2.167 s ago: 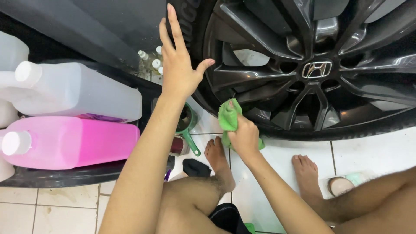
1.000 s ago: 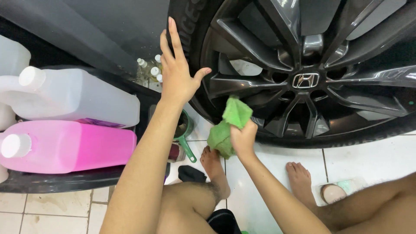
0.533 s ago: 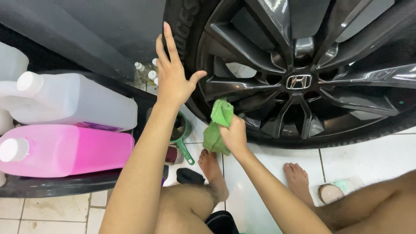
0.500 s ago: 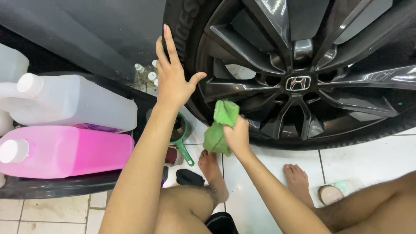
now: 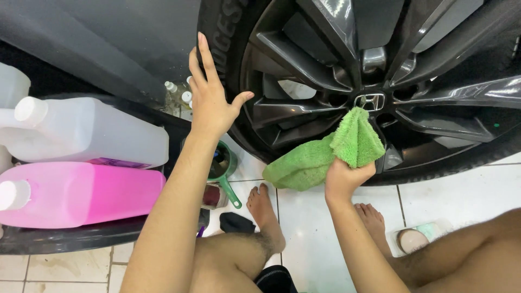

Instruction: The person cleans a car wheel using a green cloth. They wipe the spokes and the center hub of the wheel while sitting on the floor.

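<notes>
Fingers (image 5: 347,176) of the right hand (image 5: 343,180) clench a green cloth (image 5: 331,152) against the wheel (image 5: 380,81) (spokes look partly wiped, much remaining); left hand (image 5: 209,103) rests splayed on the tyre (image 5: 217,32).

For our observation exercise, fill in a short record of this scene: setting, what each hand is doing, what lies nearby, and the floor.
setting: person crouched barefoot beside a dark alloy wheel
left hand: open, palm flat against the tyre
right hand: grips a green cloth held up to the spokes near the hub
nearby, left: pink jug and clear jug lying on their sides in a black tray
by the tyre: green-handled scoop, small bottles
floor: white tiles
</notes>
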